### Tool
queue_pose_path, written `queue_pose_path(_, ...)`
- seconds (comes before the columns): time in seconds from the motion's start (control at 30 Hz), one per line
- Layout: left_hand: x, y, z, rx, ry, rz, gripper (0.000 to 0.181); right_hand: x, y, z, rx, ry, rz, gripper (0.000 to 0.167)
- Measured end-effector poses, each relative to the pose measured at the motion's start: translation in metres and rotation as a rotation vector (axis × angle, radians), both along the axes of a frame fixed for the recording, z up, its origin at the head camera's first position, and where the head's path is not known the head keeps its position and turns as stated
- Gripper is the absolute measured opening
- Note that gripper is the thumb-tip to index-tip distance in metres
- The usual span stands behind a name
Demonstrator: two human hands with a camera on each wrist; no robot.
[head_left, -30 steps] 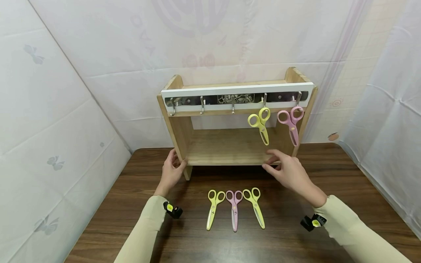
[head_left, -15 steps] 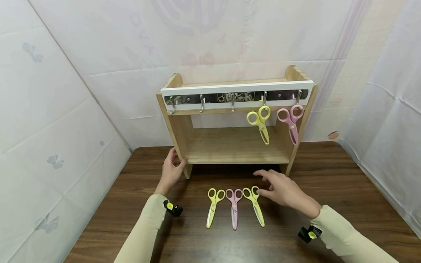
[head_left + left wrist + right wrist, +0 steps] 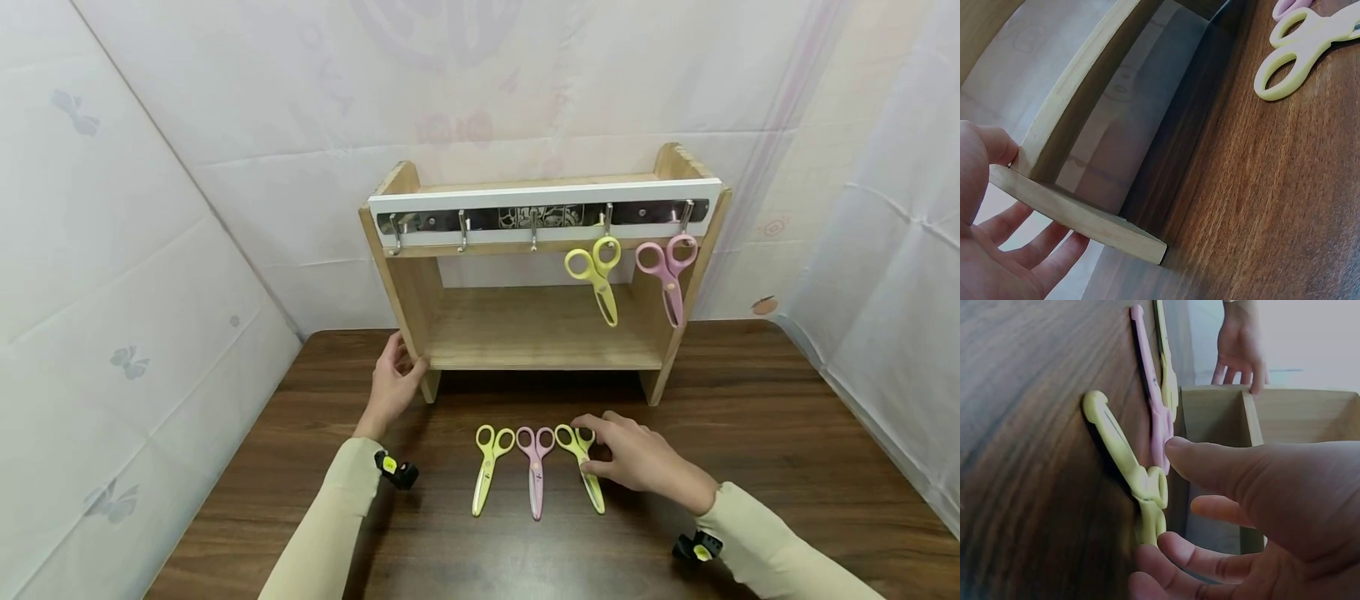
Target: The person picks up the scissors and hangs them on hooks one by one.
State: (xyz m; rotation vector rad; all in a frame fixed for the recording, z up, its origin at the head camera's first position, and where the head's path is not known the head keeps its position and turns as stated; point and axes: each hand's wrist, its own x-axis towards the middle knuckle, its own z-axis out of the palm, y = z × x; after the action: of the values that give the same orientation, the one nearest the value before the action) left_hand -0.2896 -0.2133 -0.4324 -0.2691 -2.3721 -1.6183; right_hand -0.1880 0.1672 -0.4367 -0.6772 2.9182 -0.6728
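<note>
My left hand [image 3: 390, 392] grips the left side panel of a small wooden shelf [image 3: 540, 333], thumb at the front edge and fingers on the outer face. Over the table my right hand [image 3: 645, 454] reaches the rightmost yellow scissors [image 3: 591, 486], thumb and fingers spread around the handle loops. In the right wrist view, a gap shows between the thumb and these yellow scissors [image 3: 1116, 440]; fingertips lie close to the loops, contact unclear. Pink scissors [image 3: 536, 475] and another yellow pair [image 3: 487, 475] lie alongside to the left.
A white board with a metal hook rail [image 3: 480, 219] runs along the shelf's upper front. Yellow scissors [image 3: 602, 287] and pink scissors [image 3: 670, 283] hang from its two right hooks. The brown wooden table [image 3: 285, 500] meets patterned cloth walls [image 3: 150, 250].
My right hand has come down from the shelf's lower right front to the rightmost yellow scissors on the table. The left hand has kept its grip on the shelf.
</note>
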Motion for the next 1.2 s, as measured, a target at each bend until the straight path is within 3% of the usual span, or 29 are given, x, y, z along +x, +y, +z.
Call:
queue_pose_path(0.2, 0.0, -0.001, -0.003, -0.002, -0.005, 0.002, 0.054, 0.004, -0.004, -0.007, 0.01, -0.022, -0.005, 0.06)
queue_pose_path(0.37, -0.003, 0.001, 0.0, 0.023, -0.004, -0.007, 0.053, 0.003, -0.004, -0.009, 0.038, -0.012, -0.006, 0.062)
queue_pose_path(0.6, 0.02, 0.013, 0.033, 0.027, -0.029, -0.029, 0.052, 0.005, -0.005, -0.011, 0.077, -0.018, -0.008, 0.065)
queue_pose_path(1.2, 0.022, 0.011, 0.031, 0.026, -0.043, -0.027, 0.053, 0.009, -0.009, -0.018, 0.022, -0.034, -0.025, 0.064)
